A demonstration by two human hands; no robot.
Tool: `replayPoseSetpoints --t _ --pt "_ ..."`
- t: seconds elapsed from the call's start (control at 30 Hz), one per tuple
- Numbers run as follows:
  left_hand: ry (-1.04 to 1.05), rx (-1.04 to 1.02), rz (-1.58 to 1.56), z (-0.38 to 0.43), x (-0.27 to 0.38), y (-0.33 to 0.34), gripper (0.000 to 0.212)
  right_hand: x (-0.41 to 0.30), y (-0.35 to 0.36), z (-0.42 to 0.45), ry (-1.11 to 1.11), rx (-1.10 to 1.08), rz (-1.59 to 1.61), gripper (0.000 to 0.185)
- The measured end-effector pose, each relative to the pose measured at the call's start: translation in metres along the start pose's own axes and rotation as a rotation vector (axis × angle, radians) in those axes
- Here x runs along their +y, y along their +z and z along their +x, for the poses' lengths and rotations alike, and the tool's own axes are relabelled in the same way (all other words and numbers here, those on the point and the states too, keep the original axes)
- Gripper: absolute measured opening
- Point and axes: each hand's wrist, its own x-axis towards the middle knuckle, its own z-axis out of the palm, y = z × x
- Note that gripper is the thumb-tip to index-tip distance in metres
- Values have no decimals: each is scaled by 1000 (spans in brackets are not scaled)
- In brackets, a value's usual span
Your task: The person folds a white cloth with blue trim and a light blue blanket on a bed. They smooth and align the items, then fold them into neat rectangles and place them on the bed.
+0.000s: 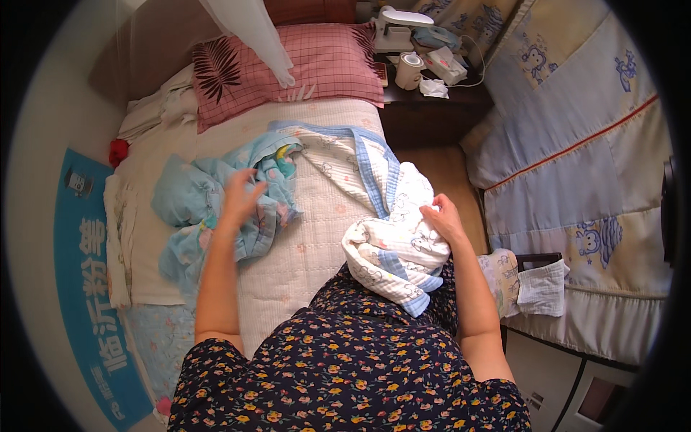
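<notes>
My right hand [444,218] pinches the edge of a white gauze blanket [397,237] with blue trim and small printed figures. Part of that blanket is bunched against my lap, while the rest trails up across the bed in a loose fold. Blurred by motion, my left hand [240,197] has its fingers spread over a crumpled light-blue cloth [189,191] with coloured prints. Whether the left fingertips touch this cloth, I cannot tell. The blue cloth lies heaped on the white quilted bed cover [318,243].
A pink checked pillow [302,65] lies at the bed's head, under a hanging white net [253,38]. On the dark nightstand [437,116] stand a lamp [405,19], a cup [410,70] and tissues [445,65]. Patterned curtains [561,162] hang on the right. A blue banner [89,259] bears writing.
</notes>
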Motion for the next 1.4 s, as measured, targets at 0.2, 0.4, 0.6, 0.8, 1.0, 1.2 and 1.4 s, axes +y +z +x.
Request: replayPoseSetpoints --t 0.2,0.4,0.6,0.8,1.0,1.2,1.4 --pt "-508 -621 -774 1 77 170 56 -34 -2 -22 -219 -136 668 20" --pt "-427 -846 -1385 3 131 179 39 -35 -25 -43 -248 -264 923 21" --pt "-191 -471 -1480 34 174 70 19 -55 -40 -33 -316 -189 1008 26" --pt "53 -76 -1425 69 178 -61 19 -76 -42 7 -425 -68 960 40" --pt "263 113 -1210 57 204 -143 21 -141 -49 20 -597 30 1071 36" --pt "222 -29 -1335 50 225 -160 26 -149 -30 48 -197 -490 1321 39" --pt "176 -106 -1369 71 226 -170 27 -188 3 24 -226 -770 1128 46"
